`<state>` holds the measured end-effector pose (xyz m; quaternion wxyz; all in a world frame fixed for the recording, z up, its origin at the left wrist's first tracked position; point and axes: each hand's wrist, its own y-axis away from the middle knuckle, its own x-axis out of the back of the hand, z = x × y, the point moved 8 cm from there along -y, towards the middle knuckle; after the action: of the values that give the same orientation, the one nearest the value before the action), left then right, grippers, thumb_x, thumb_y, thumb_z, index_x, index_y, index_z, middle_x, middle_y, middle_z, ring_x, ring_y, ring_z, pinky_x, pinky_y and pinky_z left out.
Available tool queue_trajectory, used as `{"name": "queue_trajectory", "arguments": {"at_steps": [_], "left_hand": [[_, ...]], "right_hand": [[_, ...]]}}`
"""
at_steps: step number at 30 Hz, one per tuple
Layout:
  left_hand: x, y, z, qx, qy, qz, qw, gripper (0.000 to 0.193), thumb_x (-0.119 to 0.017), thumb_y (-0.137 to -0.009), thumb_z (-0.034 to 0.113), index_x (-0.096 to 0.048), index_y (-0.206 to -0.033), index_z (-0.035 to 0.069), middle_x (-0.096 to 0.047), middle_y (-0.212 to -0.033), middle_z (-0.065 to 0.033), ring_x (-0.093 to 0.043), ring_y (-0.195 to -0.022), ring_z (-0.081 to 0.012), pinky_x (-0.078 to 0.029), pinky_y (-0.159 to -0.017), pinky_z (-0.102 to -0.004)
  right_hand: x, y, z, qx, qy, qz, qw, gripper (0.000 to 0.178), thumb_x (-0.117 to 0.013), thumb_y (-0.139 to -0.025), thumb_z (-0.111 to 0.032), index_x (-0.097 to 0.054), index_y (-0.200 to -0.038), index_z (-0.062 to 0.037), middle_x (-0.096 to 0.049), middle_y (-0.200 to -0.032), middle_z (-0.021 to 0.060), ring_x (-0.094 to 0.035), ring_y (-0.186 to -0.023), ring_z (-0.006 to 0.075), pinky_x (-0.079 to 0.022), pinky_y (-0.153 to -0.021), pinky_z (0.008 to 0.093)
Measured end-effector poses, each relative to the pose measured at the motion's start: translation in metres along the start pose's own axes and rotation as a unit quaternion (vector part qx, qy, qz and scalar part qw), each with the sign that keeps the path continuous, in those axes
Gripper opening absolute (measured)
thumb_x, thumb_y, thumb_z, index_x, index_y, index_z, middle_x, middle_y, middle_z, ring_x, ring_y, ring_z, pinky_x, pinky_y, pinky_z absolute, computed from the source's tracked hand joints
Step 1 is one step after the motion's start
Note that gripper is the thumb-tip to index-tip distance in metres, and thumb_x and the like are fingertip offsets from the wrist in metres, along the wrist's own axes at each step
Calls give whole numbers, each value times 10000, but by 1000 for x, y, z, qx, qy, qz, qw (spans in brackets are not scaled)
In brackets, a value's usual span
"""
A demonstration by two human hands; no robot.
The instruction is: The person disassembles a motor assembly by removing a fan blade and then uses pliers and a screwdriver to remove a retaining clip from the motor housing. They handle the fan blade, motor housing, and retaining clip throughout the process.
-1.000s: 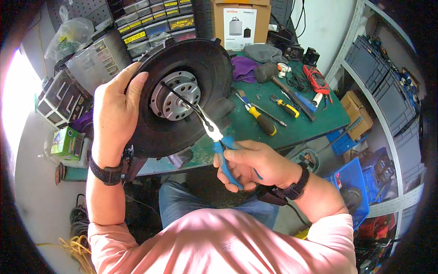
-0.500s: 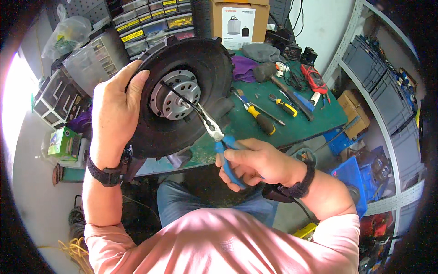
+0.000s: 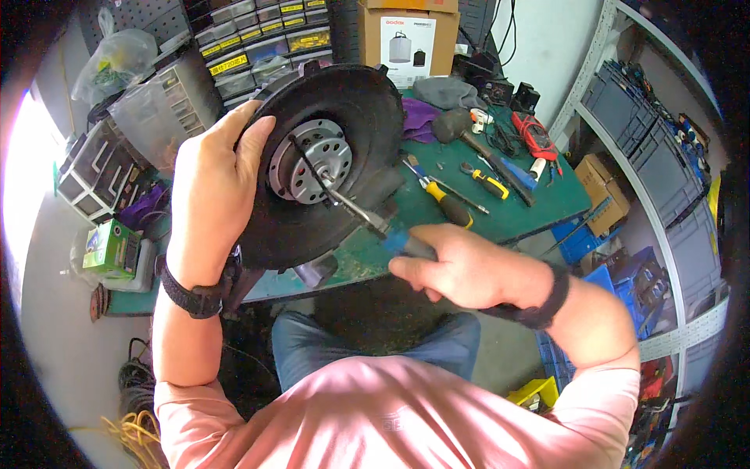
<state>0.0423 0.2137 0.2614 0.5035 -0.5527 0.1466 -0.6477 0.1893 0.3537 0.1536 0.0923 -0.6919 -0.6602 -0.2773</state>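
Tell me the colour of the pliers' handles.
The pliers' handles are blue, best seen in the head view.

This is a workshop. A green-topped workbench [image 3: 556, 202] spans the middle of the frame, with a hammer [image 3: 453, 125], a yellow-and-black screwdriver [image 3: 450, 205] and a red multimeter [image 3: 536, 135] lying on its right part. Small-parts drawers [image 3: 250, 48] stand at the top, left of centre; a pegboard [image 3: 141, 14] shows at upper left, and metal shelving [image 3: 664, 344] with grey bins [image 3: 681, 219] lines the right side.
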Motion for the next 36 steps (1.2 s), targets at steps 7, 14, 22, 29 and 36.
{"name": "queue_trajectory", "arguments": {"at_steps": [7, 14, 22, 29, 36], "left_hand": [[-1, 1, 2, 6, -16, 1, 1000, 302, -602, -905, 218, -640, -1083, -22, -637, -890, -270, -645, -822, -397, -505, -704, -391], [40, 25, 41, -91, -30, 171, 981, 220, -595, -894, 128, -649, -1025, -40, -614, -778, -131, -595, -732, -251, -468, -731, -320], [-104, 123, 9, 416, 671, -162, 592, 427, -444, -996, 355, -566, -1130, -31, -540, -724, -35, -457, -533, -103, -332, -483, -236], [-142, 87, 17, 355, 811, -141, 443, 337, -469, -983, 360, -582, -995, 42, -467, -650, 4, -389, -521, -115, -296, -468, -253], [-154, 87, 20, 349, 818, -181, 419, 246, -518, -965, 269, -596, -940, 38, -521, -675, -23, -421, -541, -130, -320, -479, -258]], "right_hand": [[34, 13, -29, 12, 308, 67, 949, 391, -579, -875, -323, -567, -904, 66, -633, -832, 263, -634, -799, 423, -502, -744, 471], [24, 38, -80, 116, 604, 225, 756, 316, -677, -794, -265, -534, -868, 8, -594, -715, 148, -638, -658, 275, -513, -545, 358], [11, 40, -92, 132, 758, 333, 545, 172, -577, -730, -182, -529, -838, -58, -496, -703, 45, -532, -630, 174, -428, -486, 281], [16, 47, -89, 139, 761, 362, 521, 135, -565, -735, -190, -553, -815, -82, -510, -731, 43, -532, -683, 191, -410, -517, 289], [24, 56, -78, 116, 712, 350, 598, 97, -558, -756, -184, -556, -790, -93, -527, -752, 43, -556, -718, 183, -445, -539, 270]]}}
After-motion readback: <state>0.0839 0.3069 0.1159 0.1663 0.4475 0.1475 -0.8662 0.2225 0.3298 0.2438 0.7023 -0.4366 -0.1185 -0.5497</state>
